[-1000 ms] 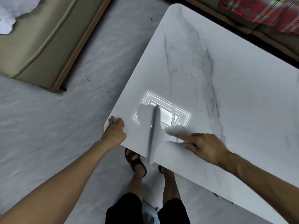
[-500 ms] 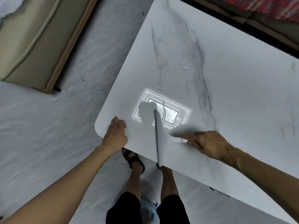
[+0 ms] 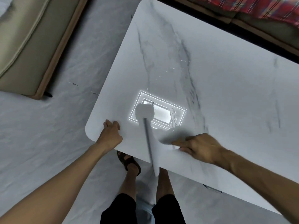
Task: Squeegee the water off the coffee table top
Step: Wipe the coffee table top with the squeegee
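- Left hand (image 3: 110, 135) curls loosely over the near corner of the coffee table top (image 3: 226, 88), fingers on the surface, clasping only the edge.
- Right hand (image 3: 200, 147) presses down at 3 o'clock of the squeegee (image 3: 151, 147), fingers closed over its pale handle.
- Blade lies edge-on, its near end overhanging the table's front edge.
- Water (image 3: 172, 117) beads at 1 o'clock of the blade, inside a bright rectangular reflection.
- Sofa (image 3: 32, 46) sits at 10 o'clock; sandalled foot (image 3: 129, 162) below the edge.
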A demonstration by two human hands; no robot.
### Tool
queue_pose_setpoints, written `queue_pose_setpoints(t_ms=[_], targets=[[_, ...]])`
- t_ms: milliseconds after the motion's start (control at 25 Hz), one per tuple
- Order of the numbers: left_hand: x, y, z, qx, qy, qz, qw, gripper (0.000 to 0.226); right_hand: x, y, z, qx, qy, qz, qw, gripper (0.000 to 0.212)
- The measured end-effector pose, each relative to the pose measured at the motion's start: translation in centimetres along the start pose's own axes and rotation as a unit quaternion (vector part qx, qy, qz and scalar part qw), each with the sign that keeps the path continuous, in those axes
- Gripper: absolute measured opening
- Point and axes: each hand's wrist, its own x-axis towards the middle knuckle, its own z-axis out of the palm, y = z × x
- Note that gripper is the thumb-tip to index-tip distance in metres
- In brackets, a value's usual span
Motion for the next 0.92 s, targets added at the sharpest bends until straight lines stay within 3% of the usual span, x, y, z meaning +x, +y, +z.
queue_pose_setpoints(t_ms=[120, 200, 440, 680, 800, 920], targets=[[0.3, -0.6, -0.3, -0.026, -0.001, 0.014, 1.0, 0.027, 5.0, -5.4, 1.5, -0.029, -0.06, -0.095, 0.993, 0.042], [0.6, -0.7, -0.6, -0.028, 0.003, 0.016, 0.999, 0.025, 6.4, -6.7, 2.0, -0.036, -0.071, -0.107, 0.991, 0.041], [0.8, 0.0, -0.3, -0.014, 0.009, 0.012, 1.0, 0.03, 1.9, 1.6, 1.1, -0.004, -0.026, -0.05, 0.998, 0.04], [0.7, -0.1, -0.2, -0.014, 0.002, 0.002, 1.0, 0.028, -6.2, 10.1, -0.8, -0.045, -0.015, 0.117, 0.992, 0.041], [0.7, 0.4, 0.0, -0.023, 0.002, -0.017, 1.0, 0.028, -9.2, 11.4, -1.7, -0.077, -0.011, 0.168, 0.983, 0.042], [0.1, 0.9, 0.5, -0.053, 0.079, -0.028, 0.995, 0.025, -8.5, 8.7, -1.6, -0.06, -0.01, 0.14, 0.988, 0.042]])
